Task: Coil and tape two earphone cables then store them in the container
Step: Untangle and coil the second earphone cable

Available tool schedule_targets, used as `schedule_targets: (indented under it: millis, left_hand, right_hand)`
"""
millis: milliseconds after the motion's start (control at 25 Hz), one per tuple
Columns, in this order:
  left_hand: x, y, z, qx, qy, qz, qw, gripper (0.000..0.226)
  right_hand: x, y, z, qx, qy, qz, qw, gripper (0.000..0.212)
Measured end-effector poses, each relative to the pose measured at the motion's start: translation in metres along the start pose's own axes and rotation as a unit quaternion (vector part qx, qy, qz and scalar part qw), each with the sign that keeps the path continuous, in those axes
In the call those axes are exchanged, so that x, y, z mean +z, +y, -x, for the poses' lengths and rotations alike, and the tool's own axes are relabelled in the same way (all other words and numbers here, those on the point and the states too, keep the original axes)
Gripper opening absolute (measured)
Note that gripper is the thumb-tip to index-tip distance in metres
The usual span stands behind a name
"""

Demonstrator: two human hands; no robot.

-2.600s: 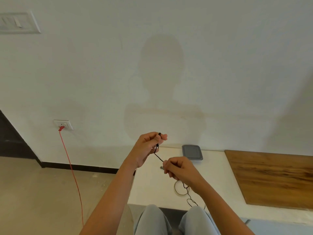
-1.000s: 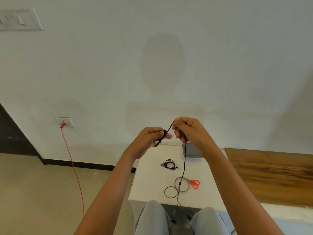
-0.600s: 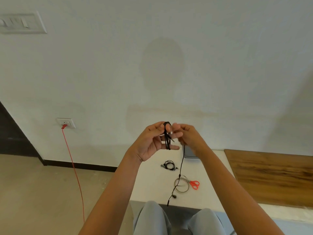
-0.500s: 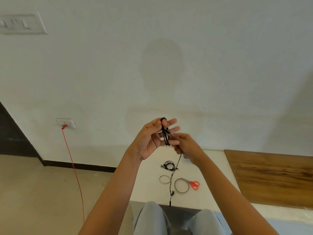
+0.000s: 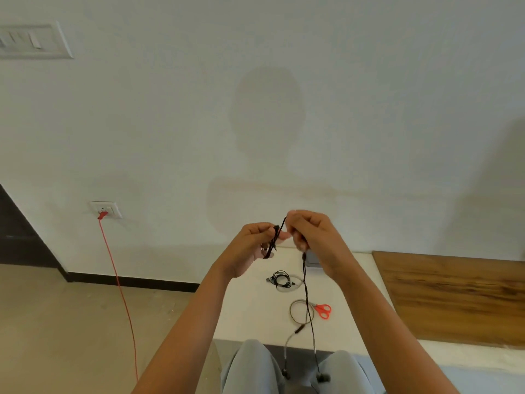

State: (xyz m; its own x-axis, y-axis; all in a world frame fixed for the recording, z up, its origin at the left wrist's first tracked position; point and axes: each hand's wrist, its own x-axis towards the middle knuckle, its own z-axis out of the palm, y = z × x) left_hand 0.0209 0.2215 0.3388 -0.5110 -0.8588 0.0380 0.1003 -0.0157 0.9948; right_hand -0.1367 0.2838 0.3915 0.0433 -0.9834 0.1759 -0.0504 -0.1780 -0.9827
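My left hand [image 5: 255, 243] is shut around loops of a black earphone cable [image 5: 308, 302], held up in front of the wall. Close beside it, my right hand [image 5: 309, 234] pinches the same cable just above the loops. The free length hangs straight down from my right hand, past the table edge to the earbuds between my knees. A second black earphone [image 5: 279, 278] lies coiled on the white table [image 5: 247, 305], on a clear tape roll. The grey container [image 5: 312, 258] shows partly behind my right wrist.
A clear tape roll [image 5: 299, 309] and red-handled scissors [image 5: 322, 309] lie near the table's front edge. A wooden board [image 5: 454, 294] covers the surface to the right. A red cord [image 5: 119, 282] runs from a wall socket down to the floor at left.
My right hand has risen from below the left hand to level with it, drawing the cable up over the loops. The hanging end now reaches lower, between my knees.
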Motion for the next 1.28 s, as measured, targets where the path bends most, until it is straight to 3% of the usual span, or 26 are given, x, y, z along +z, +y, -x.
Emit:
schedule_targets:
  millis: [120, 280, 480, 720, 960, 1080, 1280]
  left_hand:
    - [0.013, -0.005, 0.008, -0.021, -0.033, 0.022, 0.999, 0.029]
    - [0.024, 0.006, 0.014, 0.007, -0.063, 0.113, 0.992, 0.027]
    - [0.014, 0.024, 0.003, 0.056, -0.007, 0.220, 0.974, 0.020]
    - [0.013, 0.012, -0.007, 0.058, 0.061, 0.120, 0.989, 0.026]
    - [0.016, 0.009, -0.008, 0.048, 0.011, -0.005, 0.999, 0.026]
    - [0.015, 0.010, -0.009, 0.055, -0.005, -0.039, 0.998, 0.027]
    - [0.004, 0.011, -0.013, 0.083, 0.036, -0.158, 0.983, 0.026]
  right_hand:
    - [-0.012, -0.005, -0.026, -0.013, 0.028, 0.024, 0.999, 0.031]
    - [-0.023, 0.030, -0.051, 0.040, 0.036, 0.057, 0.997, 0.026]
    - [-0.008, 0.075, -0.019, 0.120, -0.025, 0.036, 0.992, 0.025]
    - [0.002, 0.047, 0.010, 0.161, -0.104, 0.132, 0.973, 0.034]
    - [-0.016, 0.006, 0.006, 0.197, -0.139, 0.238, 0.941, 0.028]
    - [-0.018, -0.002, 0.003, 0.188, -0.134, 0.261, 0.937, 0.020]
    - [-0.023, 0.000, 0.006, 0.214, -0.139, 0.229, 0.939, 0.019]
